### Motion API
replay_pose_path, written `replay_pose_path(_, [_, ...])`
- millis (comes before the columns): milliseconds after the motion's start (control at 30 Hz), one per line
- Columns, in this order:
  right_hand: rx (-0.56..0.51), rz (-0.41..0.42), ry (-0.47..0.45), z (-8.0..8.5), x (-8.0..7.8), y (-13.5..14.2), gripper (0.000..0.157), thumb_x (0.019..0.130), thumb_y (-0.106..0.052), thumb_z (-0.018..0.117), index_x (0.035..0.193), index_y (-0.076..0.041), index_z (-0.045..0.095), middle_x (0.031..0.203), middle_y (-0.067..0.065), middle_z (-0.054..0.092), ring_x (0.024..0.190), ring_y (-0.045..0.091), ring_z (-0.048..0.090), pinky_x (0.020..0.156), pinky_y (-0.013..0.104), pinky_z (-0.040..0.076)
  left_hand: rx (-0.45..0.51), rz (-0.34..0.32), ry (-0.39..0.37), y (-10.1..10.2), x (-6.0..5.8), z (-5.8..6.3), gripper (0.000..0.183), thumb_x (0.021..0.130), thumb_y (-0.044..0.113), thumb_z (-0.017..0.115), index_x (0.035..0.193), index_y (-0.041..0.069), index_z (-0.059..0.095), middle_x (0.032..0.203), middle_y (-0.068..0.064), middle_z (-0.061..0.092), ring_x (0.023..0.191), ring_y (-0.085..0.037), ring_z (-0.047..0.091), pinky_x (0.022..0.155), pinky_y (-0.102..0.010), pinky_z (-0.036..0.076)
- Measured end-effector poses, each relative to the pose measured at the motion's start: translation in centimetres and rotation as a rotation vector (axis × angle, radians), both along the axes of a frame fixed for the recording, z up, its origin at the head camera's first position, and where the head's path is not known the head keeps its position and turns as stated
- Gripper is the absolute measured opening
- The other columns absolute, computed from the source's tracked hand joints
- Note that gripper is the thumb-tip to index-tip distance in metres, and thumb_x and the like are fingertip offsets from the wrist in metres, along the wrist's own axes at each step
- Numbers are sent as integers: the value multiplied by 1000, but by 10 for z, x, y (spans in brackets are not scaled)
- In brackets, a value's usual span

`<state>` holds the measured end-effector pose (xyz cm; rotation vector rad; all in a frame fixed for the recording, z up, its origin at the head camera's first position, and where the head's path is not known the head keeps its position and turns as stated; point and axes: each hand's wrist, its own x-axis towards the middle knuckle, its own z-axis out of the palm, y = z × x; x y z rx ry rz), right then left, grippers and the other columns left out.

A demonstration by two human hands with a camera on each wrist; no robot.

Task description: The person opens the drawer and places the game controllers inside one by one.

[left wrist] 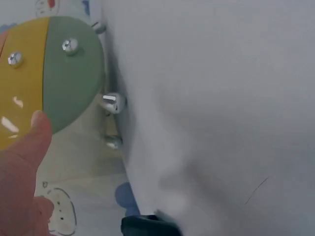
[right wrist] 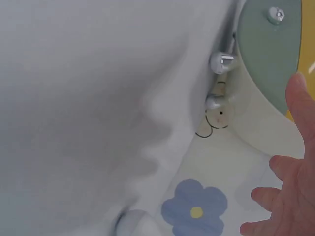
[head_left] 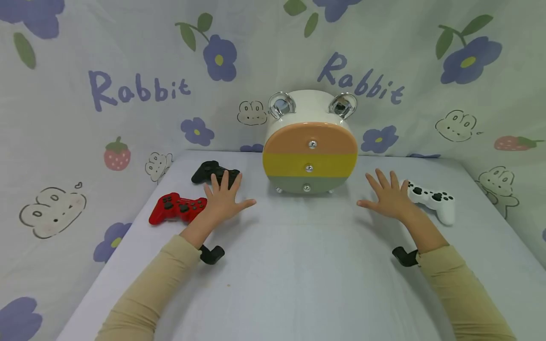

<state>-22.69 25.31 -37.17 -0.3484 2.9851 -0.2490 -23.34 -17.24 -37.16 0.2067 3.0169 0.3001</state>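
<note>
My left hand (head_left: 222, 202) is spread with straight fingers over the left side of the table and holds nothing. Its fingertips overlap the black game controller (head_left: 210, 171) in the head view, and a red game controller (head_left: 174, 207) lies just left of the wrist. On the right, my right hand (head_left: 389, 199) is likewise spread and holds nothing, beside a white game controller (head_left: 439, 202). Between and beyond the hands stands a small round drawer cabinet (head_left: 313, 106) with orange, yellow and green drawer fronts, each with a silver knob (head_left: 309, 168).
The cabinet has two silver ear-like rings (head_left: 282, 105) on top and short silver feet (left wrist: 113, 102). A white cloth covers the table (head_left: 298, 265). Behind hangs a backdrop (head_left: 256, 57) printed with rabbits, flowers and strawberries. Black wrist-worn pieces (head_left: 212, 255) show beneath the sleeves.
</note>
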Motion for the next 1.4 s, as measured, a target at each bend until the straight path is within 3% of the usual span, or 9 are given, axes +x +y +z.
replay_pose_path(333, [-21, 25, 58, 28, -7, -3, 90, 84, -61, 50, 146, -6, 14, 148, 27, 7, 131, 54, -5, 96, 72, -4, 15, -7, 68, -7, -12, 37, 92, 83, 63, 48, 148, 15, 4, 150, -25, -4, 131, -52, -14, 100, -68, -6])
replay_pose_path(500, [-23, 53, 119, 47, -9, -8, 87, 83, -57, 53, 145, -6, 19, 147, 27, 13, 131, 54, 5, 98, 71, 4, 29, -19, 109, -2, -19, 54, 92, 84, 61, 49, 148, 16, 1, 150, -25, 0, 133, -51, -10, 102, -66, -5])
replay_pose_path(667, [-8, 85, 214, 66, -6, -16, 83, 83, -52, 58, 144, -6, 25, 146, 26, 20, 128, 52, 18, 98, 68, 17, 120, -90, 151, 10, -22, 74, 92, 85, 55, 53, 148, 16, 0, 151, -22, 5, 136, -47, -4, 106, -61, -2])
replay_pose_path(833, [-36, 97, 268, 79, 0, -27, 79, 83, -49, 60, 143, -9, 28, 146, 22, 25, 128, 48, 24, 102, 62, 21, 191, -198, 202, 18, -26, 98, 88, 88, 48, 54, 148, 11, 2, 151, -19, 11, 137, -40, 8, 109, -56, 8])
replay_pose_path(900, [-62, 98, 293, 83, 1, -31, 76, 83, -47, 61, 143, -10, 30, 144, 22, 28, 128, 47, 27, 102, 61, 22, 223, -247, 237, 21, -28, 107, 86, 88, 45, 55, 148, 9, 4, 151, -17, 13, 137, -37, 12, 110, -54, 11])
replay_pose_path(1033, [-143, 81, 376, 86, 2, -38, 70, 83, -39, 64, 139, -9, 36, 137, 23, 38, 123, 44, 35, 98, 59, 30, 291, -284, 246, 27, -31, 122, 87, 87, 46, 57, 148, 14, 4, 153, -11, 13, 139, -31, 14, 110, -51, 12])
replay_pose_path(1167, [-242, 65, 488, 87, 0, -47, 64, 82, -34, 67, 135, -8, 42, 125, 22, 48, 112, 40, 44, 89, 56, 41, 337, -269, 224, 35, -37, 133, 89, 84, 49, 58, 149, 21, 4, 153, -5, 12, 140, -27, 12, 111, -50, 13])
replay_pose_path(1300, [-332, 113, 617, 86, -5, -55, 58, 80, -27, 70, 129, -7, 48, 111, 20, 55, 99, 36, 52, 79, 50, 47, 401, -255, 226, 42, -43, 142, 88, 84, 48, 60, 148, 24, 4, 154, -2, 12, 140, -24, 11, 110, -52, 14])
replay_pose_path(1400, [-412, 152, 656, 84, -8, -60, 53, 80, -22, 71, 127, -5, 50, 104, 18, 59, 92, 33, 56, 74, 46, 49, 452, -249, 230, 47, -47, 147, 87, 84, 48, 59, 148, 26, 5, 153, 0, 12, 140, -23, 11, 109, -53, 15])
